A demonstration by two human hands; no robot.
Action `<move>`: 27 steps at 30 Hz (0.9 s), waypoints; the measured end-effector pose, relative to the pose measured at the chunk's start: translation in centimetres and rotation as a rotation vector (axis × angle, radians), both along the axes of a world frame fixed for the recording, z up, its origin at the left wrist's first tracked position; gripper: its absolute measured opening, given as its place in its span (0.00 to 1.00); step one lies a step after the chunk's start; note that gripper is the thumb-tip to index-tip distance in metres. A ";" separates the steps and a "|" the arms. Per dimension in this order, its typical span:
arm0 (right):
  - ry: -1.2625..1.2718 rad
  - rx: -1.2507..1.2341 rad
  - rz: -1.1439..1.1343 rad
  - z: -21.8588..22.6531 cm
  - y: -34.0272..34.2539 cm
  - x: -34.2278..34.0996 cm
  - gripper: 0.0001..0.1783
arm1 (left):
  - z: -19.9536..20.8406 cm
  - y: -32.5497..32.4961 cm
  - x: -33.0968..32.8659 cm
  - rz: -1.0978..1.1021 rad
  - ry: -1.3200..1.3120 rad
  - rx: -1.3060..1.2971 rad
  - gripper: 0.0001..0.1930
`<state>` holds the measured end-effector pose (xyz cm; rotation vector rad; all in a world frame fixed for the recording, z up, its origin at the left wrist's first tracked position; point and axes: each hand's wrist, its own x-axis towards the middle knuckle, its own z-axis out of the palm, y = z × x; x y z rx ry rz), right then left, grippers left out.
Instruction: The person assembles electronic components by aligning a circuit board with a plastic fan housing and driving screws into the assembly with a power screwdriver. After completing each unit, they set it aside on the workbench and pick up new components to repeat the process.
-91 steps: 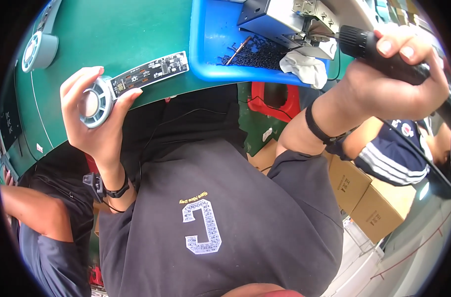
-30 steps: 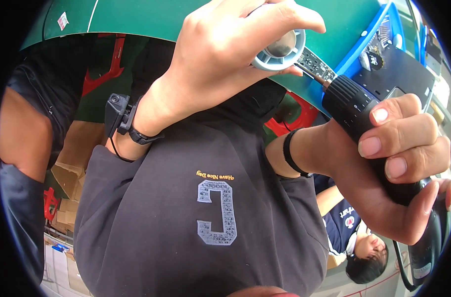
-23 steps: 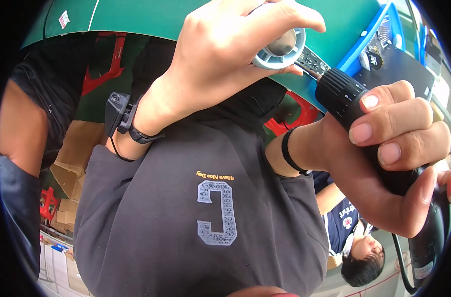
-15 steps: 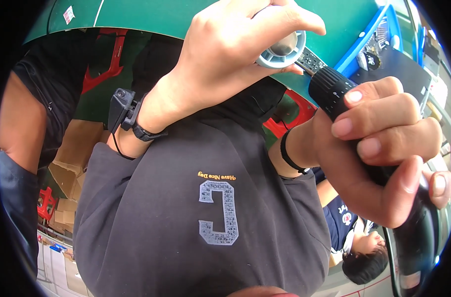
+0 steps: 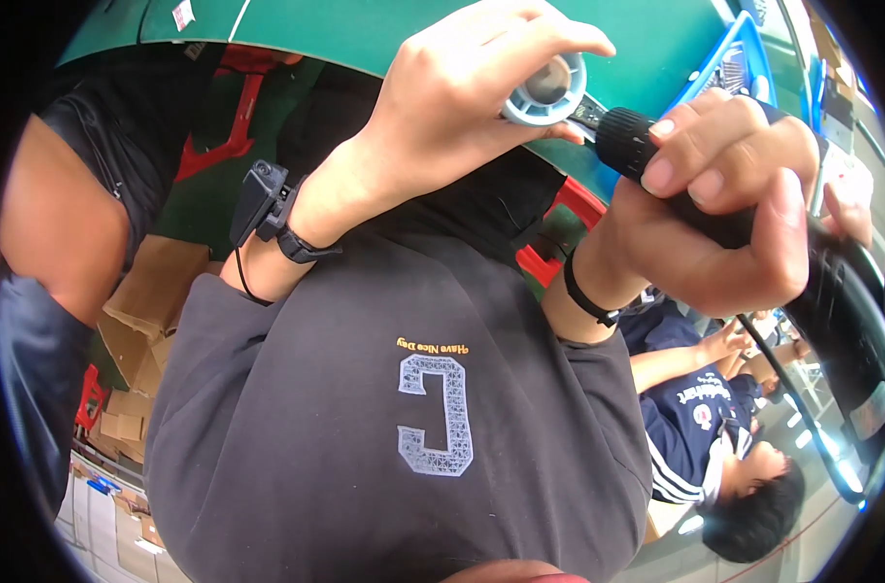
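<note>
My left hand (image 5: 452, 107) is closed around a light-blue round part (image 5: 571, 95) with spokes and a grey domed centre. In my right hand (image 5: 729, 209) is a black electric screwdriver (image 5: 625, 143) with a ribbed collar, its nose pointing at the round part. A small dark strip with light marks, perhaps a circuit board (image 5: 589, 111), shows between the collar and the round part. The bit's exact contact point is too small to make out. Both hands are raised over the near edge of the green table (image 5: 336, 24).
A blue tray (image 5: 765, 60) with small metal pieces stands at the far right of the table. Below are red stools (image 5: 234, 126) and cardboard boxes (image 5: 156, 291). One person (image 5: 690, 408) works at the right; another person's bare limb (image 5: 59, 214) is at the left.
The screwdriver and my right hand have shifted slightly up and left, bringing the collar closer to the round part. My left hand keeps its hold.
</note>
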<state>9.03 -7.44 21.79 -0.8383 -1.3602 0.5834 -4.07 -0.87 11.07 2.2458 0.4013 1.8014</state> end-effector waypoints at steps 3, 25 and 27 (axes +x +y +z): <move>0.283 0.110 -0.098 0.6 -2.6 -0.6 0.10 | 2.9 -1.9 -1.2 -0.035 0.023 -0.304 0.17; 0.307 0.125 -0.120 -1.8 -9.1 3.4 0.16 | 7.8 1.6 -2.5 0.098 0.831 -0.320 0.23; 0.280 0.047 -0.064 -3.4 -10.1 2.6 0.17 | 7.6 2.5 -1.9 0.131 0.893 -0.187 0.21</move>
